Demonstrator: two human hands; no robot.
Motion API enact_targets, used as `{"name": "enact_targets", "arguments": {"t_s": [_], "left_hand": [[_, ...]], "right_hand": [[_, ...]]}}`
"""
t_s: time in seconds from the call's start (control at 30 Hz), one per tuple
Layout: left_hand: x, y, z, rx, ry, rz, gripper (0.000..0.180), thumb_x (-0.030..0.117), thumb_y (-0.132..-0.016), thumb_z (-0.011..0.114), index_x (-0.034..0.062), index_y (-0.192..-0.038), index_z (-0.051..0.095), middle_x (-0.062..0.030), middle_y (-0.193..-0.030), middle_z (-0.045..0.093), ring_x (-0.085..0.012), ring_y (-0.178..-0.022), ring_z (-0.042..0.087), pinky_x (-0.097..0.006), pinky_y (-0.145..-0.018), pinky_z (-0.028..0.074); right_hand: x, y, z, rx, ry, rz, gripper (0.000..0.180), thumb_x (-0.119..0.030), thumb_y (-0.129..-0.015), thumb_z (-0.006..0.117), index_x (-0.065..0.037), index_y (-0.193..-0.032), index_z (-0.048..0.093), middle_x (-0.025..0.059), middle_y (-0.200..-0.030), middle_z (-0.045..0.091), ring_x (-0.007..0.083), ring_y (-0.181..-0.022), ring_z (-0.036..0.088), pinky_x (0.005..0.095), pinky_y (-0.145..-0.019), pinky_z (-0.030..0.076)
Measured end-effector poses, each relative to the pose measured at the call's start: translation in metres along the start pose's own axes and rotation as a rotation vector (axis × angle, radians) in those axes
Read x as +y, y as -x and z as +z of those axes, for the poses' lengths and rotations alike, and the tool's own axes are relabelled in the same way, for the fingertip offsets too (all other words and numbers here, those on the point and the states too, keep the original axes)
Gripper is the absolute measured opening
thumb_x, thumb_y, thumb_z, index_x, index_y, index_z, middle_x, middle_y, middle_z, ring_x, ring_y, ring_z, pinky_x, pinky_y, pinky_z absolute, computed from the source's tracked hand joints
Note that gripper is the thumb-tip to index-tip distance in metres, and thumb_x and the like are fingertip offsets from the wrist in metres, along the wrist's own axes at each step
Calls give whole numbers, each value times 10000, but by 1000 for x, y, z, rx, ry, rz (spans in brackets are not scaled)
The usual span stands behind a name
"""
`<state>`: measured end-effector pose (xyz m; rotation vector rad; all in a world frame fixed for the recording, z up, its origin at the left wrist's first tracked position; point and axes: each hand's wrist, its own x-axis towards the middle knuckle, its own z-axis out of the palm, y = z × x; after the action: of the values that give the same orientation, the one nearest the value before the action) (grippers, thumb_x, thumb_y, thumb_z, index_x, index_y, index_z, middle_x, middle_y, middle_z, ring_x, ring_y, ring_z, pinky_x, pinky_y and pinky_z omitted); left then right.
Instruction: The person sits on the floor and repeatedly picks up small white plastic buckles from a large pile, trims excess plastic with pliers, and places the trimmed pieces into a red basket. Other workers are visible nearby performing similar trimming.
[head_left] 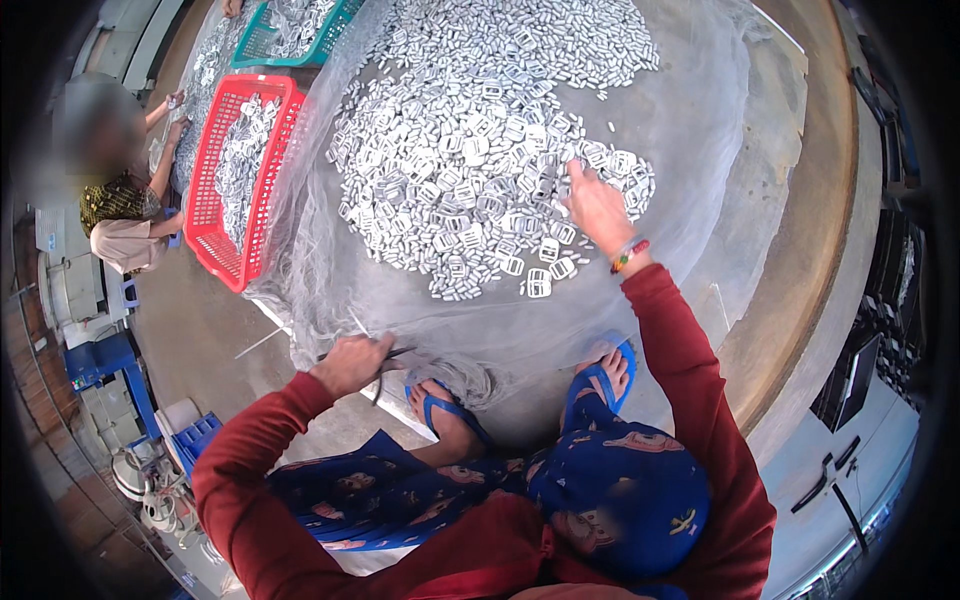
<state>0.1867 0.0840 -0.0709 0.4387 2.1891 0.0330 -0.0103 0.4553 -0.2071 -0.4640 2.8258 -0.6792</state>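
A wide heap of silver-grey buckles (pixel 470 235) and small rounded pieces (pixel 590 40) lies spread on a sheer mesh sheet (pixel 690 230) on the floor. At the heap's right side my right hand (pixel 600 210) reaches in among the buckles. Its index finger is stretched out and looks apart from the thumb; no held piece shows. My left hand (pixel 352 364) is closed around a dark, thin-armed hand tool (pixel 400 352), low over the sheet's near edge beside my left foot. My fingers hide much of the tool, so its exact kind is unclear.
Left of the heap stands a red plastic basket (pixel 203 195) with grey pieces inside. Behind it is a green basket (pixel 325 40), also loaded. Another person (pixel 125 190) sits at far left, hands on a grey pile. My feet in blue flip-flops (pixel 455 412) stand at the sheet's near edge.
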Motion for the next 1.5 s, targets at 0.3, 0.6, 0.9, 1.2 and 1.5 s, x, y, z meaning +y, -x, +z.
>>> {"name": "enact_targets", "arguments": {"t_s": [0.3, 0.6, 0.9, 1.2, 1.5], "left_hand": [[-93, 1, 111, 233, 174, -183, 353, 277, -889, 622, 23, -1092, 486, -243, -963, 595, -416, -983, 583, -492, -807, 473], [-83, -22, 105, 71, 221, -135, 401, 40, -817, 596, 16, -1174, 416, -260, -1126, 521, -436, -1120, 507, -485, -913, 449], [-72, -20, 99, 200, -61, -173, 300, 101, -836, 594, 28, -1108, 490, -200, -965, 588, -424, -949, 597, -475, -752, 510], [100, -117, -42, 607, 345, 304, 327, 249, -897, 621, 59, -1153, 550, -160, -954, 589, -357, -864, 618, -435, -734, 514], [90, -216, -55, 612, 725, 121, 184, 78, -828, 695, 37, -1006, 668, -152, -959, 657, -243, -802, 666, -337, -677, 540]], "right_hand": [[4, 56, 17, -160, -330, -10, 335, -228, -809, 706, 36, -952, 556, 173, -849, 631, 294, -680, 630, 401, -588, 511], [8, 29, -38, -301, -1744, 360, 374, -169, -965, 577, -33, -1298, 475, 161, -1164, 622, 249, -1054, 621, 392, -929, 532], [7, 28, -41, -269, -1679, 250, 453, 116, -854, 575, -19, -1284, 542, 150, -1240, 597, 250, -1178, 582, 293, -955, 500], [27, 66, -47, -259, -1290, 419, 408, -52, -851, 638, -113, -1250, 577, 52, -999, 624, 200, -928, 643, 325, -770, 543], [24, 103, 26, -90, -53, 138, 404, -258, -843, 695, -137, -1215, 596, 159, -866, 601, 334, -833, 643, 440, -716, 506]]}}
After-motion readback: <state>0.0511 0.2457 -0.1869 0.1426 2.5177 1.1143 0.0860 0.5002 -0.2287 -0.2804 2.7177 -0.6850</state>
